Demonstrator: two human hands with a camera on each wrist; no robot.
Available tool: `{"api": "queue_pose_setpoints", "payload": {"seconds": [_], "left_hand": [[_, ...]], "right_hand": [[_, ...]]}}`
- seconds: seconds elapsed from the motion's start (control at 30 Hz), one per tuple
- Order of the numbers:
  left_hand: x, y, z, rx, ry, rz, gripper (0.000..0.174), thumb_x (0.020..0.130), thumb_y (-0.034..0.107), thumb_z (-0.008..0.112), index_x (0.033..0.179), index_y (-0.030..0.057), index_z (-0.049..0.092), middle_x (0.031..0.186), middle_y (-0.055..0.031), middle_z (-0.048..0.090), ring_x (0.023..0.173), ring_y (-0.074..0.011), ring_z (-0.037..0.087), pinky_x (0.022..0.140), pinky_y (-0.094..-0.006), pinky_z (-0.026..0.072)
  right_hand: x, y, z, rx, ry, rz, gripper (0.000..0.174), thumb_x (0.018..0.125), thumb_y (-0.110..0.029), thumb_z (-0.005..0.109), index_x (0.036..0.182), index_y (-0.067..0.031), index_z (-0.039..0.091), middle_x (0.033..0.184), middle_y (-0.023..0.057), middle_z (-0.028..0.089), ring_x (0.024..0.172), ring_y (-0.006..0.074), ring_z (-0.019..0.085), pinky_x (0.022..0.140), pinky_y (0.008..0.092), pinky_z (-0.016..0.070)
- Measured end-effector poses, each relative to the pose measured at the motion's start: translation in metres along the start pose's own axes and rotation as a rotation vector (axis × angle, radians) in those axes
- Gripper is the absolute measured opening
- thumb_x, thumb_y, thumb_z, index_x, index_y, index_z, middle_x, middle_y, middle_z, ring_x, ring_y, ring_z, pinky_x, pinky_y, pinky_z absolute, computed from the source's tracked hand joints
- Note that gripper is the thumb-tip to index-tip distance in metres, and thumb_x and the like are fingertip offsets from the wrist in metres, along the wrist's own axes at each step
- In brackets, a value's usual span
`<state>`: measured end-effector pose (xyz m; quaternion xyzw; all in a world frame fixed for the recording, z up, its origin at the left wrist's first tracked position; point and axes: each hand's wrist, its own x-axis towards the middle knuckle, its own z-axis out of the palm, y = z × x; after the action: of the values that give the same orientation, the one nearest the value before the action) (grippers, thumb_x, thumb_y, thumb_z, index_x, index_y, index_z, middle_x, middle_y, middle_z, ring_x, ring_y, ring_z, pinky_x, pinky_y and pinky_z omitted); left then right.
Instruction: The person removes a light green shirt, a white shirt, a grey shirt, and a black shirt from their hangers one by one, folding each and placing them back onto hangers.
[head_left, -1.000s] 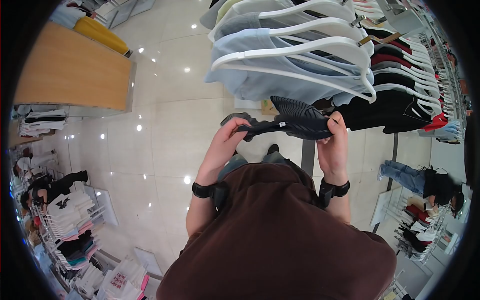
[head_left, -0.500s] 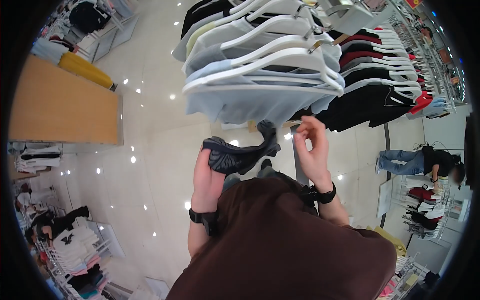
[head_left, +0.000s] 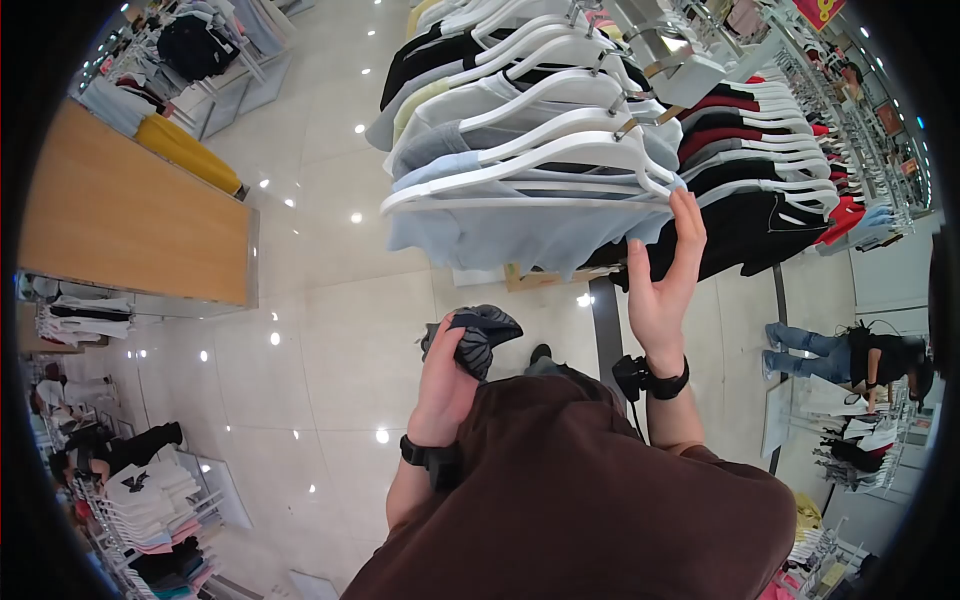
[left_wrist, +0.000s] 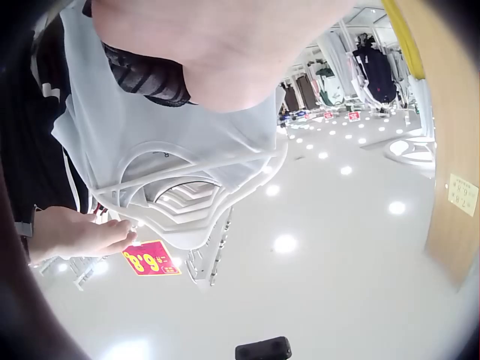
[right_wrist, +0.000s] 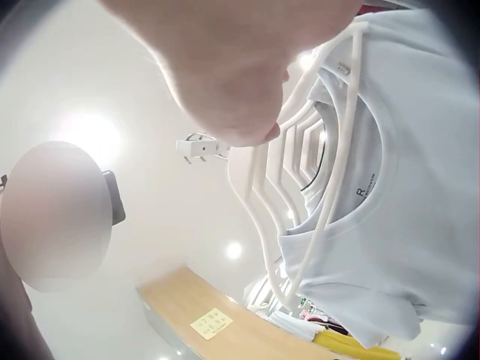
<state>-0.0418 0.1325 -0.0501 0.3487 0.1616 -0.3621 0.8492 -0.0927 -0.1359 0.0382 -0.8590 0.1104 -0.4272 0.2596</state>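
Note:
My left hand [head_left: 443, 390] grips a bunched dark garment with grey stripes [head_left: 485, 340], low in front of my body. In the left wrist view, part of that striped cloth [left_wrist: 154, 75] shows under the hand. My right hand [head_left: 665, 295] is raised with fingers extended and thumb apart, its fingertips at the right end of the front white hanger [head_left: 480, 176]. A light blue shirt [head_left: 500, 240] hangs from this hanger. The right wrist view shows the hand [right_wrist: 225, 75] over the hanger tops, beside the shirt's neckline [right_wrist: 386, 157].
More shirts on white hangers run back along the rack. Black tops [head_left: 720, 235] hang to the right. A wooden counter [head_left: 140, 205] with yellow cloth [head_left: 185, 150] stands left. Two people are by other racks, one in jeans [head_left: 810, 340] at right. A red price sign [left_wrist: 152, 259] hangs nearby.
The striped garment, first stretched between both hands, is now bunched in my left hand alone. My right hand let go of it and moved up to the hanger.

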Motion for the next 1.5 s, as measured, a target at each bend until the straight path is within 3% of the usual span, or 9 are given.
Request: {"api": "queue_pose_setpoints", "payload": {"seconds": [0.23,0.43,0.5,0.67,0.9,1.1,1.13,1.27,1.5], "left_hand": [[0.002,0.004,-0.007,0.032,-0.097,0.019,0.022,0.108,0.014,0.045,0.126,0.0072,0.055,0.125,-0.0076,0.064,0.119,-0.0202,0.061,0.105,-0.0387,0.0489],[0.001,0.0,-0.004,0.011,-0.142,-0.007,0.021,0.107,0.011,0.043,0.125,0.0061,0.054,0.127,-0.0093,0.062,0.118,-0.0203,0.061,0.105,-0.0398,0.0491],[0.002,-0.004,-0.006,-0.015,-0.132,-0.047,0.023,0.106,0.009,0.042,0.126,0.005,0.053,0.127,-0.0102,0.063,0.117,-0.0194,0.061,0.104,-0.038,0.0483],[0.005,-0.008,-0.011,0.022,-0.157,-0.037,0.021,0.108,0.012,0.04,0.125,0.0051,0.051,0.13,-0.0115,0.06,0.123,-0.0228,0.059,0.11,-0.0432,0.047],[-0.002,-0.001,0.0,-0.009,-0.153,-0.021,0.021,0.107,0.009,0.041,0.126,0.0062,0.051,0.126,-0.0084,0.06,0.116,-0.0185,0.059,0.102,-0.0392,0.0488],[0.0,0.0,-0.003,-0.022,-0.139,-0.034,0.024,0.108,0.013,0.044,0.13,0.007,0.052,0.124,-0.0064,0.061,0.112,-0.017,0.06,0.096,-0.0362,0.0509],[-0.004,0.003,0.002,-0.021,-0.109,-0.035,0.025,0.108,0.015,0.045,0.131,0.0073,0.052,0.123,-0.0058,0.062,0.11,-0.0166,0.061,0.094,-0.0356,0.0518],[-0.013,0.011,0.014,0.047,-0.063,-0.005,0.027,0.109,0.019,0.047,0.132,0.0084,0.054,0.119,-0.004,0.065,0.105,-0.014,0.063,0.088,-0.0327,0.0538],[-0.035,0.014,0.034,0.209,-0.204,0.015,0.033,0.106,0.007,0.049,0.138,0.0025,0.049,0.123,-0.0058,0.064,0.107,-0.0109,0.062,0.091,-0.0275,0.0524]], "right_hand": [[0.011,-0.011,0.006,0.024,-0.112,-0.014,0.063,0.089,-0.005,0.07,0.148,-0.0008,0.049,0.148,0.0206,0.054,0.141,0.0379,0.048,0.125,0.0514,0.0247],[0.012,-0.024,0.012,0.148,-0.143,-0.012,0.06,0.091,-0.005,0.071,0.147,0.0016,0.05,0.128,0.0195,0.063,0.117,0.029,0.065,0.1,0.0389,0.0514],[0.011,-0.03,0.009,0.284,-0.3,0.247,0.052,0.096,-0.006,0.069,0.145,0.0009,0.053,0.113,0.0155,0.068,0.099,0.0231,0.067,0.092,0.0361,0.0546],[0.012,-0.015,0.01,0.335,-0.163,0.23,0.02,0.104,-0.011,0.062,0.119,0.0007,0.068,0.084,0.002,0.065,0.069,0.0055,0.049,0.062,0.0238,0.0414],[0.0,0.0,0.0,0.689,-0.018,0.368,0.006,0.103,-0.005,0.063,0.101,-0.004,0.058,0.085,-0.0037,0.054,0.074,0.0043,0.047,0.066,0.0221,0.0387],[-0.034,0.012,-0.011,0.915,-0.337,0.442,0.025,0.105,-0.029,0.063,0.104,-0.0041,0.059,0.084,-0.0024,0.055,0.071,0.004,0.047,0.064,0.0203,0.0364],[-0.038,0.014,-0.011,0.901,-0.371,0.437,0.052,0.107,-0.054,0.051,0.106,-0.0025,0.059,0.08,-0.0002,0.055,0.067,0.0047,0.044,0.063,0.0209,0.0342],[-0.047,0.013,-0.015,1.248,-0.39,0.591,0.086,0.102,-0.079,0.024,0.107,-0.0013,0.059,0.071,0.0022,0.053,0.062,0.0082,0.04,0.06,0.0251,0.0321],[-0.038,-0.009,-0.005,1.53,-0.334,0.682,0.064,0.113,-0.058,0.022,0.092,-0.0069,0.054,0.064,0.0022,0.051,0.057,0.012,0.035,0.062,0.0301,0.0286]]}}
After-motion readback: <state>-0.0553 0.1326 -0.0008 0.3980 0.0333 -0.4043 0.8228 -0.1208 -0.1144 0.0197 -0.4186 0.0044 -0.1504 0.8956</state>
